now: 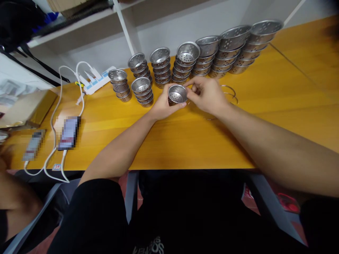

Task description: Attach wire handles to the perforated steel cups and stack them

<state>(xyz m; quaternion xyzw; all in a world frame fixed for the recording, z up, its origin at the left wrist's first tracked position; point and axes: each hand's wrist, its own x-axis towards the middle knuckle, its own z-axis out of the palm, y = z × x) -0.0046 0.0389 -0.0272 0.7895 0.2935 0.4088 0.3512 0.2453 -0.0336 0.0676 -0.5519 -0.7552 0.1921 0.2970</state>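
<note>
My left hand (162,107) is wrapped round a small perforated metal cup (177,94), its mouth facing up toward me, just above the table. At the cup's right rim my right hand (208,93) is closed in a pinch, thumb against forefinger. What those fingertips hold, if anything, is too small to make out. Thin metal wire loops (230,87) lie on the table, partly hidden behind my right hand and wrist. Beyond my hands stand stacks of similar perforated cups, among them a short front stack (141,92) and a wider-mouthed stack (187,56).
Larger cup stacks (235,38) line the back of the wooden table (190,144) near the wall. To the left are a white power strip (99,81), white cables, two blurred phones (69,133) and a cardboard box (31,107). Another person's arm (16,197) shows at far left.
</note>
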